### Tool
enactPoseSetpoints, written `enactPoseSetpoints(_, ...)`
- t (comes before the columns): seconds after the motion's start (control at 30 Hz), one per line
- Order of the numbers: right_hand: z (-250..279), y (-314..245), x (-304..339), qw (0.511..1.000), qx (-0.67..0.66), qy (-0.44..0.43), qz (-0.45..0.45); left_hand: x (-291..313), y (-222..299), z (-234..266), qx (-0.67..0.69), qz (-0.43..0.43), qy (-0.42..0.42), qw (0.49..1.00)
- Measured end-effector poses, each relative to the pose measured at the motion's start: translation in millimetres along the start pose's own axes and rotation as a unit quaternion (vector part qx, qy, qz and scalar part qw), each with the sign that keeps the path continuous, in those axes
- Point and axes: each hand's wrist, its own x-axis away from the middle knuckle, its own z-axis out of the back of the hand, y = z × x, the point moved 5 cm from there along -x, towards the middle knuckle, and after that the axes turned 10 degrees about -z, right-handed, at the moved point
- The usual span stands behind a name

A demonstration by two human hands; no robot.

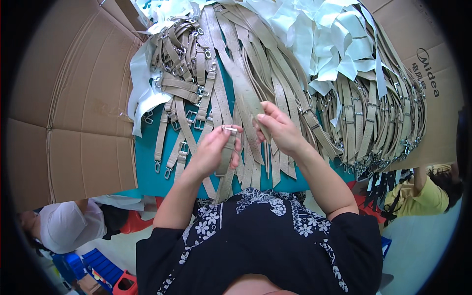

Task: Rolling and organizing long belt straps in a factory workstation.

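Observation:
Pinched in my left hand (209, 152) is a short beige strap piece (225, 160) with a metal buckle at its top; its lower end hangs down. My right hand (283, 130) grips a long beige strap (246, 88) between thumb and fingers, and this strap runs up and away over the others. The two hands are apart, at chest height above the near part of the pile. Beneath them, long beige straps (280, 69) with pointed ends fan toward me. Short straps with clips and buckles (181, 88) are heaped to the left.
The teal table (146, 169) carries everything. Buckled straps (366, 115) lie bundled at right, below crumpled white sheets (339, 42). Cardboard walls stand left (88, 93) and right (393, 24). People in white (71, 223) and yellow (420, 196) sit at either side. A red stool (125, 282) stands lower left.

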Motion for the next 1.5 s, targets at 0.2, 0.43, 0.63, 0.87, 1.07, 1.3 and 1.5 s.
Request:
enactPoseSetpoints(0.2,-22,-10,-2,0.986,0.165,0.005,-0.01,-8,-8,4,0.162,0.083,-0.05,0.982)
enactPoseSetpoints(0.43,-8,7,-12,0.985,-0.153,0.074,-0.032,-3,-6,-8,0.189,0.0,-0.001,0.982)
enactPoseSetpoints(0.63,-4,22,-3,0.951,-0.273,0.003,-0.146,12,-6,-2,0.028,-0.228,0.015,0.973)
enactPoseSetpoints(0.87,-12,29,-2,0.932,-0.302,-0.035,-0.197,7,-10,9,-0.157,-0.395,0.002,0.905)
enactPoseSetpoints(1.07,-9,36,-5,0.905,-0.352,-0.055,-0.233,8,-2,6,-0.389,-0.434,-0.026,0.812)
enactPoseSetpoints(1.3,-23,30,4,0.949,-0.236,-0.067,-0.198,7,5,2,-0.477,-0.499,0.026,0.723)
enactPoseSetpoints(1.5,-13,25,3,0.96,-0.218,0.064,-0.166,0,5,7,-0.448,-0.469,0.028,0.761)
